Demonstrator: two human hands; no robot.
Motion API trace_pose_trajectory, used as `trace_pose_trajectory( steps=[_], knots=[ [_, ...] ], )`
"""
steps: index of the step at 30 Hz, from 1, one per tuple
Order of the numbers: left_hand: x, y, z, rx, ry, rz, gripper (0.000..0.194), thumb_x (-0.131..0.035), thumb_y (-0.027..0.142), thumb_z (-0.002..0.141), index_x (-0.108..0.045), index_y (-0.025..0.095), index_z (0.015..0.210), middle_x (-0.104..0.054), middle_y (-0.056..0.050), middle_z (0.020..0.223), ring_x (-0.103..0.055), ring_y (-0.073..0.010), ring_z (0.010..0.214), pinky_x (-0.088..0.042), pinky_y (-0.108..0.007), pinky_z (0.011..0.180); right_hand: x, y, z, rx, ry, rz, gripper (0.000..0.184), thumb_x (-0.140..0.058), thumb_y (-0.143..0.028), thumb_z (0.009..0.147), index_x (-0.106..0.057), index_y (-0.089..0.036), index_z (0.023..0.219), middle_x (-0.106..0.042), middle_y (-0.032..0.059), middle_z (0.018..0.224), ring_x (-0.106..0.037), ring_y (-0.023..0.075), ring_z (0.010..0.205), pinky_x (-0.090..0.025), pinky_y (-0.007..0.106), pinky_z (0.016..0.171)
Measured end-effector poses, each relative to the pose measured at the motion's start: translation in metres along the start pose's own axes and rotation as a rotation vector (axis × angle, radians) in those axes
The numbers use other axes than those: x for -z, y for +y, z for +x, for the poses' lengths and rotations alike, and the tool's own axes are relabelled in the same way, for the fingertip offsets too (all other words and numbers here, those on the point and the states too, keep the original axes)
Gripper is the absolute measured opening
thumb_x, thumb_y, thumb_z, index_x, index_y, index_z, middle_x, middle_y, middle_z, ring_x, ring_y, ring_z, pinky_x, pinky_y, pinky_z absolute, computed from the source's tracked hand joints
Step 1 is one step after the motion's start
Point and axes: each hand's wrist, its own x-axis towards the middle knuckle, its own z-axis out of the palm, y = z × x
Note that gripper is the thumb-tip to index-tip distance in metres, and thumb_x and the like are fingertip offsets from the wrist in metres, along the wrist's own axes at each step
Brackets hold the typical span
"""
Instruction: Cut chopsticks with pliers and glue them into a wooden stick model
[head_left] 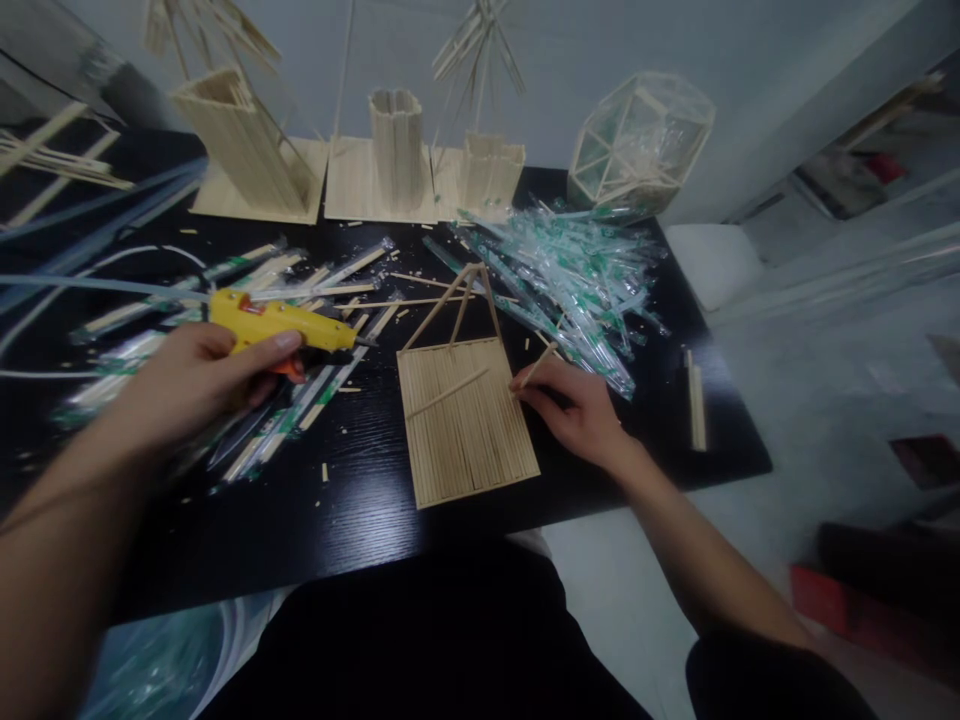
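On black table [367, 500] by wall [600, 40], panel [465, 440]

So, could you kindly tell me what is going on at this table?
A person is working with thin wooden sticks. The left hand grips a yellow glue gun, its nozzle pointing toward a square stick panel lying on the dark table. The right hand pinches a short stick by the panel's right edge. Another stick lies across the panel, and three sticks meet in a peak at its far edge. Beyond lies a heap of clear and green wrappers.
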Motion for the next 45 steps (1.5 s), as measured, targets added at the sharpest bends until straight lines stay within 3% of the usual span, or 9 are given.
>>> trace_pose_trajectory(
  steps=[4, 10, 18, 28, 45],
  knots=[
    [0.000, 0.000, 0.001, 0.026, -0.034, -0.057, 0.055, -0.065, 0.062, 0.083, -0.057, 0.019, 0.050, -0.051, 0.000, 0.041, -0.040, -0.0092, 0.039, -0.029, -0.024, 0.041, 0.003, -0.002, 0.003, 0.036, -0.053, -0.042, 0.011, -0.062, -0.026, 0.099, -0.073, -0.026, 0.102, -0.076, 0.0051, 0.096, -0.071, 0.0212, 0.091, -0.059, 0.039, 0.083],
    [0.000, 0.004, -0.001, 0.022, -0.039, -0.066, 0.045, -0.065, 0.056, 0.084, -0.064, 0.018, 0.060, -0.051, 0.002, 0.042, -0.040, -0.0092, 0.040, -0.028, -0.023, 0.041, 0.010, -0.006, 0.007, 0.028, -0.157, -0.101, 0.014, -0.060, -0.026, 0.101, -0.074, -0.027, 0.105, -0.075, 0.0034, 0.099, -0.072, 0.0191, 0.089, -0.058, 0.034, 0.080],
    [0.001, 0.011, -0.001, 0.013, -0.049, -0.040, 0.043, -0.064, 0.054, 0.082, -0.063, 0.019, 0.058, -0.051, 0.002, 0.040, -0.039, -0.0084, 0.036, -0.027, -0.023, 0.039, 0.015, -0.011, 0.010, 0.042, -0.206, -0.117, 0.016, -0.059, -0.025, 0.101, -0.074, -0.025, 0.106, -0.076, 0.0046, 0.100, -0.072, 0.0191, 0.088, -0.057, 0.033, 0.078],
    [0.000, 0.013, -0.004, 0.051, -0.032, -0.064, 0.046, -0.068, 0.057, 0.078, -0.058, 0.020, 0.052, -0.048, 0.002, 0.038, -0.037, -0.0088, 0.036, -0.025, -0.021, 0.037, 0.016, -0.010, 0.015, 0.061, -0.249, -0.139, 0.017, -0.057, -0.026, 0.103, -0.073, -0.023, 0.107, -0.075, 0.0049, 0.101, -0.072, 0.0179, 0.089, -0.057, 0.031, 0.080],
    [0.002, 0.008, -0.001, 0.029, -0.038, -0.091, 0.049, -0.073, 0.063, 0.070, -0.062, 0.019, 0.051, -0.047, 0.003, 0.036, -0.041, -0.0072, 0.037, -0.029, -0.018, 0.039, 0.014, -0.009, 0.015, 0.043, -0.258, -0.122, 0.014, -0.060, -0.022, 0.102, -0.073, -0.021, 0.106, -0.077, 0.0041, 0.101, -0.073, 0.0160, 0.090, -0.057, 0.028, 0.082]
  ],
)
